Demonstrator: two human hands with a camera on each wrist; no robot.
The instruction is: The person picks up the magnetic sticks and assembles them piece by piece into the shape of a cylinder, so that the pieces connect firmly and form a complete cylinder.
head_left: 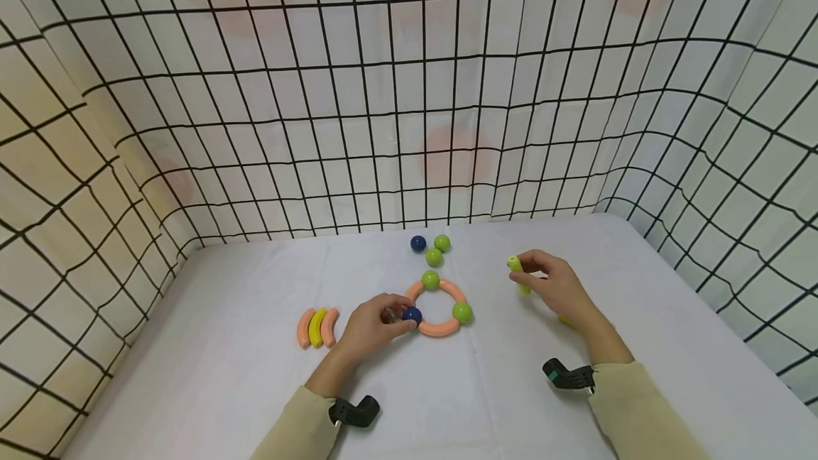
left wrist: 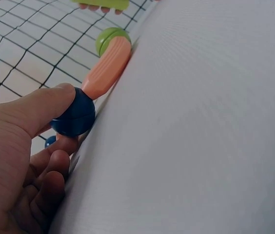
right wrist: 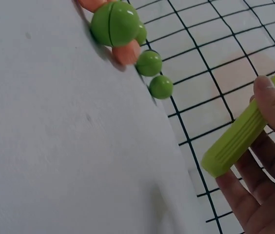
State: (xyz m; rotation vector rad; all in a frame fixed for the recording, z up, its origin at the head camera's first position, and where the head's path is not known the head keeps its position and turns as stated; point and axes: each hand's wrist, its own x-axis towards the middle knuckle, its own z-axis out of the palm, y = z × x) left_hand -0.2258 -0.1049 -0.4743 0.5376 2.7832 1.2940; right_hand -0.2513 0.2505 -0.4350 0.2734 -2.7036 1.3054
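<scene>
A ring of orange curved rods (head_left: pixel 438 329) joined by balls lies on the white table. Two green balls (head_left: pixel 463 312) and one blue ball (head_left: pixel 412 315) form its joints. My left hand (head_left: pixel 373 325) pinches that blue ball between thumb and fingers; in the left wrist view the ball (left wrist: pixel 76 114) meets the end of an orange rod (left wrist: pixel 107 68). To the right of the ring, my right hand (head_left: pixel 557 286) holds a yellow-green rod (head_left: pixel 518 274) above the table. The right wrist view shows this ribbed rod (right wrist: pixel 237 139) gripped by thumb and fingers.
Behind the ring sit a loose blue ball (head_left: pixel 418 243) and two green balls (head_left: pixel 434 257). On the left, a yellow curved rod (head_left: pixel 316 327) lies between two orange ones (head_left: pixel 303 328). Something yellow (head_left: pixel 565 320) shows partly under my right hand. Black netting (head_left: pixel 396 112) surrounds the table.
</scene>
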